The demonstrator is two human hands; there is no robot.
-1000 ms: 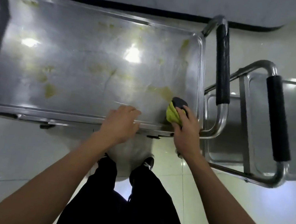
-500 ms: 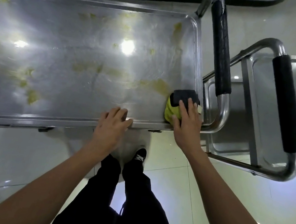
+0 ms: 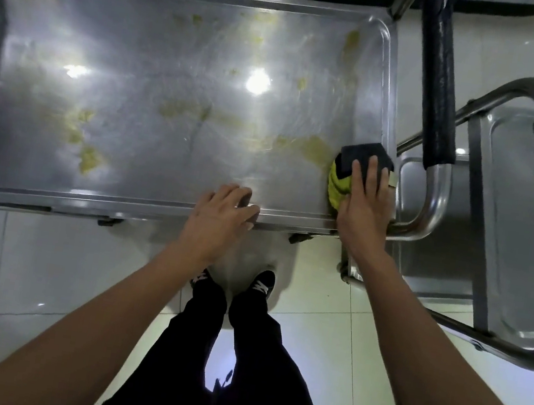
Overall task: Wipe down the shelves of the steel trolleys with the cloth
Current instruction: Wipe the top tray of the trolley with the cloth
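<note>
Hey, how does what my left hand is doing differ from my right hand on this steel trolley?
The left hand rests bare, fingers curled over the stained steel trolley shelf's near rim; the right hand lies flat, pressing the yellow and dark cloth. The left sits mid-edge; the right is in the near right corner. Both touch the same top shelf.

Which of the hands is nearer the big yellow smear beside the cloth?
Right. The right hand presses the cloth touching that smear; the left hand rests on the shelf's near rim.

Cloth point(image 3: 353, 170) in near-right corner of trolley shelf point(image 3: 171, 91), under right hand point(image 3: 363, 206); second trolley point(image 3: 512, 218) just right.
</note>
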